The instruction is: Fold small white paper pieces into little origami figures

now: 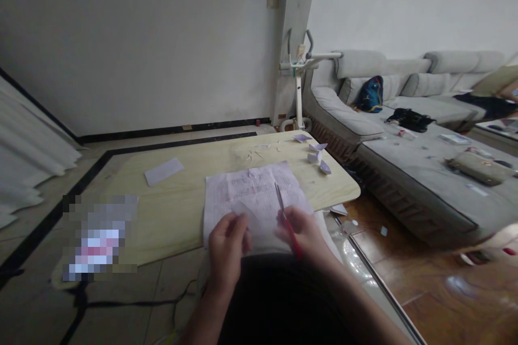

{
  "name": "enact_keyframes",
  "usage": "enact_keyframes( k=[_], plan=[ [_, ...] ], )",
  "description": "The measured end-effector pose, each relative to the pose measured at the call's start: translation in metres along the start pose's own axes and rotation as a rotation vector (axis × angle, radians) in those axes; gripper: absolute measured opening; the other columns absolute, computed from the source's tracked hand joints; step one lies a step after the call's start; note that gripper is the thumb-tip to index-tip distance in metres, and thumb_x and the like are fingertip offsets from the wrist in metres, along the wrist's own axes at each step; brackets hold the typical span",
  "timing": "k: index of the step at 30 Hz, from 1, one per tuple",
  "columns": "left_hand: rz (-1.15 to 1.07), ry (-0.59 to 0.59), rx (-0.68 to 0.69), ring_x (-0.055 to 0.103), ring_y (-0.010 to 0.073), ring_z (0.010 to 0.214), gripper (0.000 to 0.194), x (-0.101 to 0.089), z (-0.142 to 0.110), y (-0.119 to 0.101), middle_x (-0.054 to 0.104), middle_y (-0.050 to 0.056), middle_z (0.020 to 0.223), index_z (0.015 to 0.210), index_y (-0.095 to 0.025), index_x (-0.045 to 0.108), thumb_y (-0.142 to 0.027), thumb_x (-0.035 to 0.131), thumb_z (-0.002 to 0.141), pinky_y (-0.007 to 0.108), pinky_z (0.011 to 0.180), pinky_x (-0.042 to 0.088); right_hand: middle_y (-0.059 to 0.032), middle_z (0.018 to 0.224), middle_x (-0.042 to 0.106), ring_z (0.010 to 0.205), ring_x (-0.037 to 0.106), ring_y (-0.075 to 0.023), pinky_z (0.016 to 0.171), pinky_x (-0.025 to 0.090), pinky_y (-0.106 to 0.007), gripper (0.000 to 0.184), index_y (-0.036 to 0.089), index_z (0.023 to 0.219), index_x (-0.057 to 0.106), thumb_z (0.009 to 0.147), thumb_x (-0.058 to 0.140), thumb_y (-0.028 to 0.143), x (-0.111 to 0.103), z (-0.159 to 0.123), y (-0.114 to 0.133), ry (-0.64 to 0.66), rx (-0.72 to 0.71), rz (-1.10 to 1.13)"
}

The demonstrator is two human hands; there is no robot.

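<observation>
My left hand is closed in a pinch on a piece of thin white paper, which looks blurred. Scissors with red handles are in my right hand, their blades pointing up and away from me, apart from the pinched piece. Beneath both hands a large printed sheet with creases covers the near part of the pale wooden table. Whether the scissor blades are parted is hard to see.
Several small folded paper shapes stand at the table's far right. Thin paper scraps lie behind the sheet, and a white paper rectangle is to the left. A grey sofa and exercise machine are beyond.
</observation>
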State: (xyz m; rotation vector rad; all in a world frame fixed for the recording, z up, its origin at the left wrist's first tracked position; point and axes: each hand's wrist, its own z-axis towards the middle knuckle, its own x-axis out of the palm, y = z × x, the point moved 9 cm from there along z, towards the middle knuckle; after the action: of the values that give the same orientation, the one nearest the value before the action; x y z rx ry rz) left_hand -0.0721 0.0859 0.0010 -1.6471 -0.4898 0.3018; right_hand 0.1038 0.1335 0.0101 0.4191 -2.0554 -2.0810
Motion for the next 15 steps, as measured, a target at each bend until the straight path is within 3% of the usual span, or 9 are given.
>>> enact_keyframes(
  k=[5, 9, 15],
  plan=[
    [-0.065, -0.006, 0.010, 0.044, 0.0083, 0.040, 0.030, 0.014, -0.006, 0.007, 0.051, -0.007, 0.047, 0.065, -0.019, 0.054, -0.042, 0.070, 0.075, 0.018, 0.038, 0.035, 0.0021, 0.073, 0.057, 0.069, 0.055, -0.0163, 0.063, 0.045, -0.028, 0.031, 0.021, 0.078, 0.052, 0.070, 0.077, 0.038, 0.019, 0.002, 0.007, -0.013, -0.036, 0.043],
    [-0.112, 0.017, -0.053, 0.041, 0.0075, 0.042, 0.036, 0.017, -0.006, 0.020, 0.045, -0.008, 0.048, 0.059, -0.019, 0.050, -0.044, 0.073, 0.071, 0.017, 0.038, 0.031, 0.0030, 0.071, 0.053, 0.065, 0.050, -0.0149, 0.059, 0.041, -0.026, 0.027, 0.021, 0.077, 0.052, 0.069, 0.074, 0.034, 0.015, 0.006, 0.009, -0.049, -0.004, 0.012],
    [-0.028, 0.162, -0.063, 0.039, 0.0086, 0.040, 0.042, 0.020, -0.005, 0.027, 0.042, -0.007, 0.044, 0.053, -0.020, 0.047, -0.050, 0.067, 0.075, 0.019, 0.037, 0.031, 0.0036, 0.072, 0.052, 0.063, 0.047, -0.0132, 0.056, 0.037, -0.024, 0.024, 0.020, 0.079, 0.052, 0.064, 0.070, 0.027, 0.009, 0.002, 0.013, 0.045, 0.114, 0.067]
  ],
)
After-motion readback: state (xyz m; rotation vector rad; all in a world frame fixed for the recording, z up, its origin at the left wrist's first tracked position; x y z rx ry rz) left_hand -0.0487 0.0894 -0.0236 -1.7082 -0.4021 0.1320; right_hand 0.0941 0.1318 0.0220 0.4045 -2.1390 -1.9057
